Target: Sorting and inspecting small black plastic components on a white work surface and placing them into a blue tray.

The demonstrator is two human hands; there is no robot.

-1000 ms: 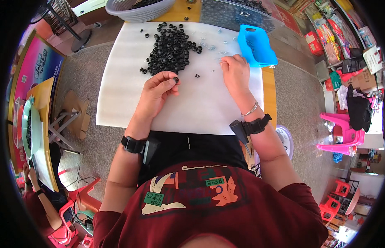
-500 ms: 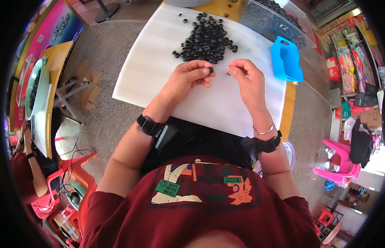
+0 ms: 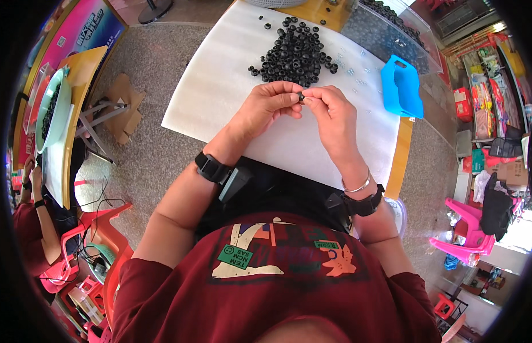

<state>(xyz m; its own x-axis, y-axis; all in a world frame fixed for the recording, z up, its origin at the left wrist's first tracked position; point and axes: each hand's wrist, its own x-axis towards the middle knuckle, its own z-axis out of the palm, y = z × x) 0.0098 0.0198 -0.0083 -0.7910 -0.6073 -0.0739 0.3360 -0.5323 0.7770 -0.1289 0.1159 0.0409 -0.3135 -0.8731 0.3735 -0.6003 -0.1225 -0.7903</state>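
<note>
My left hand (image 3: 267, 108) pinches a small round black piece (image 3: 301, 96) between thumb and fingertips, above the white sheet. The fingertips of my right hand (image 3: 334, 117) are pinched together and meet the right side of this piece; whatever they hold is too small to make out. Just beyond my hands lies a loose pile of similar black pieces (image 3: 294, 57), rounded and some with a hole in the middle. Small clear bits (image 3: 350, 71) are scattered on the sheet to the right of the pile.
A blue open plastic bin (image 3: 411, 106) stands at the sheet's right edge. Behind it is a clear box (image 3: 386, 37) of black pieces. The white sheet (image 3: 211, 94) covers a wooden table. At far left, another person's arm (image 3: 46, 226) rests near a green basin (image 3: 55, 111).
My right hand has moved left, closing the gap, and its fingertips now meet the black piece in my left hand. The view has shifted slightly.
</note>
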